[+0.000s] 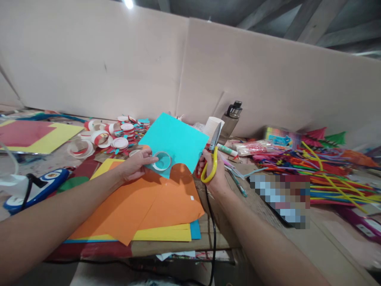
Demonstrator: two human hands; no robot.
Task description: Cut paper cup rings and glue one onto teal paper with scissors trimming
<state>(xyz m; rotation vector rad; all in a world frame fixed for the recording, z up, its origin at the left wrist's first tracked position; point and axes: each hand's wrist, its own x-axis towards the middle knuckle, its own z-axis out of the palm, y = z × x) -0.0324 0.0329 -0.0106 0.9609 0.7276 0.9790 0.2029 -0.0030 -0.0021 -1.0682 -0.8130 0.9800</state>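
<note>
My left hand (137, 163) pinches a short white ring (162, 161), which looks like a cut piece of paper cup, against the lower left corner of a turquoise paper sheet (175, 137). A rounded notch is cut from the sheet's lower edge. In my right hand (214, 174) are scissors (213, 163) with yellow handles, their blades pointing up and looking closed. The right fingertips are at the sheet's right edge; whether they grip it I cannot tell. Below the sheet lie orange papers (160, 202), also cut along a curve, on top of yellow paper (166, 233).
Several red and white cup pieces (120, 142) are piled at the left. A blue tool (38, 188) with a cord lies nearer. Behind stand a white cup (212, 126) and a bottle (229, 123). Colourful pipe cleaners (330, 171) and a blurred-out flat object (281, 202) are at the right.
</note>
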